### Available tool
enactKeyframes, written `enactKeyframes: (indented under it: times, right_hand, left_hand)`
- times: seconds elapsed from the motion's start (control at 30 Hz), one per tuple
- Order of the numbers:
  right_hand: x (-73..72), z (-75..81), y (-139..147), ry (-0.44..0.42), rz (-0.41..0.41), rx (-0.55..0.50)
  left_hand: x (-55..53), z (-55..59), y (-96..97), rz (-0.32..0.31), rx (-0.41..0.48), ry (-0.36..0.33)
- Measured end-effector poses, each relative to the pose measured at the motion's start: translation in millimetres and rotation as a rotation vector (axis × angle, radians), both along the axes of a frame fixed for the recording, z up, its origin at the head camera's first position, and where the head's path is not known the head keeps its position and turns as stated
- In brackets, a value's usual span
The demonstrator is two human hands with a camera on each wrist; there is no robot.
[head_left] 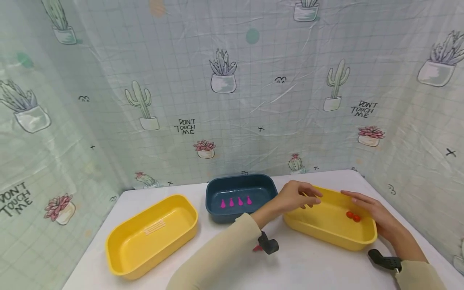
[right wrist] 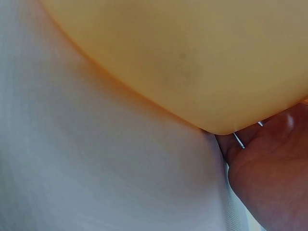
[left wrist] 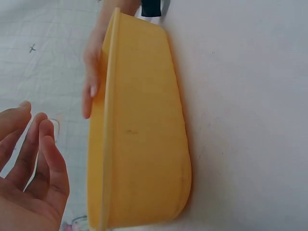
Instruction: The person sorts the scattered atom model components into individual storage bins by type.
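My left hand (head_left: 299, 195) hovers over the left end of a yellow tray (head_left: 320, 237), its fingers loosely bent and nothing between them. In the left wrist view that hand (left wrist: 33, 168) stands apart from the tray's wall (left wrist: 144, 120). At the tray's right end, my right hand (head_left: 378, 213) lies along the rim with fingers stretched out. The right wrist view has this hand (right wrist: 269, 168) against the outside of the tray (right wrist: 192, 57), its fingers partly hidden behind it. Two small red round things (head_left: 353, 216) lie inside the tray.
A dark blue tray (head_left: 214, 218) at the back middle holds several pink drop-shaped pieces (head_left: 231, 202). Another yellow tray (head_left: 152, 257) on the left holds several thin pale sticks (head_left: 154, 227). A red thing (head_left: 257, 248) lies on the white table (head_left: 297, 266), partly hidden behind the left wrist's camera.
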State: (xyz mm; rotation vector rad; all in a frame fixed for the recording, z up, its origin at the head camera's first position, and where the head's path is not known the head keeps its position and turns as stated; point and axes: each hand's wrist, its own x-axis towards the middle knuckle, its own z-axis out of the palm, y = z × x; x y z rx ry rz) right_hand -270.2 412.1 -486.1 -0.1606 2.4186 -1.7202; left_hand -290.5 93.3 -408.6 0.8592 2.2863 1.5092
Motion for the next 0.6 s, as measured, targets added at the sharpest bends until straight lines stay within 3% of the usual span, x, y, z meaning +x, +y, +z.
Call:
enactKeyframes:
  times: [0.27,0.6]
  right_hand:
    - [-0.1,0.2,0,-0.005,-0.005,-0.047]
    - [-2.5,2.3,3,0.004,-0.003,-0.057]
  left_hand:
    - [3.8,-0.3,-41.5,-0.026,0.116,0.004]
    - [20.5,-7.4,-95.0,0.051,0.196,-0.038]
